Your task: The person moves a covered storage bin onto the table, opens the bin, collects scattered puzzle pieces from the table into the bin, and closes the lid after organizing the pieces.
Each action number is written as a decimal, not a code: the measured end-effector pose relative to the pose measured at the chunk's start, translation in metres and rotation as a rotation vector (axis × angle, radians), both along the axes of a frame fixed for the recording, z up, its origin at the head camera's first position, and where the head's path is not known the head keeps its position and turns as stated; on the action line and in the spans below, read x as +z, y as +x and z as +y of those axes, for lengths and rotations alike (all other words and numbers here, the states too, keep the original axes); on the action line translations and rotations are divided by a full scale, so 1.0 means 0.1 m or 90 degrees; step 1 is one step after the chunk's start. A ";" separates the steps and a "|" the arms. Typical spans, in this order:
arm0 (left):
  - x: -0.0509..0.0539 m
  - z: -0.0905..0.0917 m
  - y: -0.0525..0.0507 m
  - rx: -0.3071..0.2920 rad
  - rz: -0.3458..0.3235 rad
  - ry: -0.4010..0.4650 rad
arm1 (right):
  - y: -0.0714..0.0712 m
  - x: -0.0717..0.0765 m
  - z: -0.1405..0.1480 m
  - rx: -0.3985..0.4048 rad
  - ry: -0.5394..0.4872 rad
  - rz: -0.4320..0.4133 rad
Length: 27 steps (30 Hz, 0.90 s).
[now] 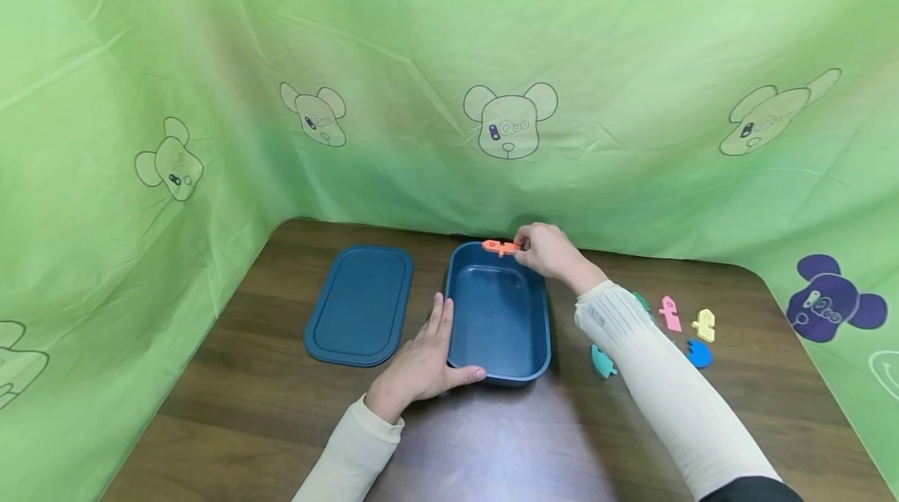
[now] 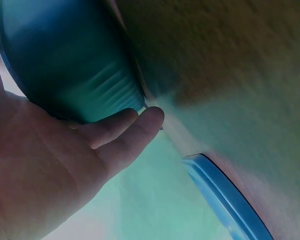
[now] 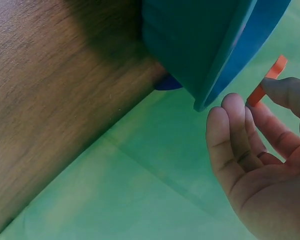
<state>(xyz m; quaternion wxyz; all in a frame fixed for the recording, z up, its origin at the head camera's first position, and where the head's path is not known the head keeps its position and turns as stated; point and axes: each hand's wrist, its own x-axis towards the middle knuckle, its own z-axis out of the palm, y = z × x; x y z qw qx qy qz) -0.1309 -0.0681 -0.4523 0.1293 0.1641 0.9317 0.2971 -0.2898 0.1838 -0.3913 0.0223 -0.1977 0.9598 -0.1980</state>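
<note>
A deep blue rectangular box (image 1: 497, 330) stands without a lid on the wooden table. My left hand (image 1: 424, 357) rests against its left side, fingers extended along the wall and thumb over the near rim. The left wrist view shows the same hand (image 2: 55, 165) with straight fingers touching the box wall (image 2: 65, 65). My right hand (image 1: 551, 254) pinches a flat orange notched plastic piece (image 1: 497, 247) above the box's far rim. From the right wrist, that orange piece (image 3: 270, 80) sits between thumb and index finger; the other fingers are near the box's edge (image 3: 210, 85).
Left of the box lies its matching flat blue lid (image 1: 360, 305). To the right are small plastic pieces: pink (image 1: 670, 314), yellow (image 1: 705, 325), blue (image 1: 698, 354), teal (image 1: 602, 361) and a green one (image 1: 642, 303) partly behind my right sleeve. A green printed cloth (image 1: 421, 57) hangs around the table.
</note>
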 end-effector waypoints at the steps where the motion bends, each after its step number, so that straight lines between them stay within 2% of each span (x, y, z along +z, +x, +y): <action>1: 0.00 0.00 0.00 0.000 -0.002 -0.001 | 0.00 0.00 0.00 0.000 0.000 -0.001; 17: 0.01 0.00 0.00 0.002 -0.001 0.003 | -0.03 -0.03 -0.07 -0.002 0.017 0.004; 22: 0.00 0.00 -0.01 0.003 -0.001 0.006 | -0.03 -0.05 -0.09 -0.016 0.018 0.004; 27: 0.00 0.00 -0.01 0.005 -0.007 0.007 | -0.01 -0.05 -0.08 -0.039 0.010 -0.019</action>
